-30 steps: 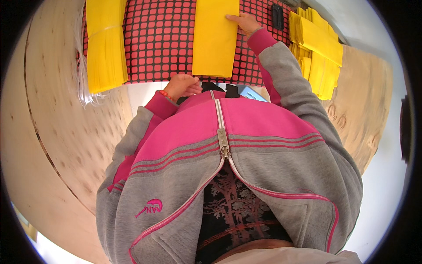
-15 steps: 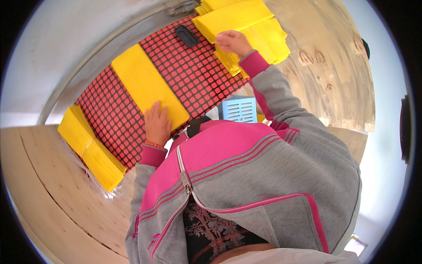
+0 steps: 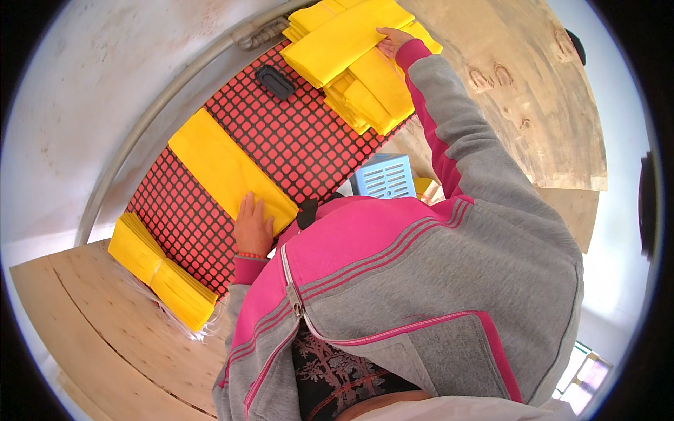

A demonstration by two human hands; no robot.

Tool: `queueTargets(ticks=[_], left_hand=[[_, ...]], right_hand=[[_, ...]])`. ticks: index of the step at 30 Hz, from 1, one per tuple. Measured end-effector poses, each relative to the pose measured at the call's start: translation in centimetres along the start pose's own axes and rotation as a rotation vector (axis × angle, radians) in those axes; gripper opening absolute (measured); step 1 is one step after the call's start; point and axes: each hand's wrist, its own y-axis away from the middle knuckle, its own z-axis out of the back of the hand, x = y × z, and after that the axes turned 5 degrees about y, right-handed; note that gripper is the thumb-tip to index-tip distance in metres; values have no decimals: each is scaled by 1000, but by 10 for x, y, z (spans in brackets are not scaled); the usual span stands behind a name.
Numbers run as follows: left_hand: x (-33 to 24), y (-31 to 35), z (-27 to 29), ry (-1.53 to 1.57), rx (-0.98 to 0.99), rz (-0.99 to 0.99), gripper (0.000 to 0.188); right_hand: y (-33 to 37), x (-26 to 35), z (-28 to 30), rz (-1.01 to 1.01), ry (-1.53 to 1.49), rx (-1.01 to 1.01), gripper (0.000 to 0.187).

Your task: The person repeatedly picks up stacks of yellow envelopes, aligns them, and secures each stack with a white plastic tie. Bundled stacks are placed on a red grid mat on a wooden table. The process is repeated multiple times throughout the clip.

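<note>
A yellow folded fabric piece [image 3: 225,163] lies flat across a red mat with a black grid [image 3: 302,140]. My left hand [image 3: 254,226] rests on its near end, fingers stretched out and flat. At the far right, my right hand [image 3: 394,42] is at the near edge of the top piece of a yellow fabric stack [image 3: 382,84]. One fingertip lies over that edge and the other fingers curl beneath it, partly hidden. The pieces in this stack lie unevenly, at differing angles.
A tied yellow bundle [image 3: 165,270] with pale strings lies at the mat's left end. A black oblong object [image 3: 275,83] sits near the mat's far edge, by a pipe [image 3: 133,133] along the wall. Below the near edge is a blue slotted basket [image 3: 386,177].
My right hand has moved right along the stack's top piece to its edge, and the arm is more extended. My left hand stays on the flat piece. The view has shifted slightly.
</note>
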Motion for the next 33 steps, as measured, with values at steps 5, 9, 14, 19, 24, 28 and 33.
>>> queueTargets(ticks=[5,9,14,19,24,28,33], left_hand=[[1,0,-2,6,-6,20,47],[4,0,-2,31,-15,16,47],[5,1,5,41,5,18,48],[5,-12,22,56,44,29,50],[-2,-56,44,381,-247,63,58],[-15,-84,51,1250,-80,146,52],[-20,-56,41,1556,42,215,40]], right_hand=[[-16,-2,-8,30,-125,65,37],[-28,-3,-19,78,-227,47,32],[-19,3,-32,160,-275,83,23],[33,9,-42,280,-255,297,25],[105,6,-69,346,-183,639,30],[155,-16,-113,269,-81,850,32],[191,-59,-179,220,61,1035,33]])
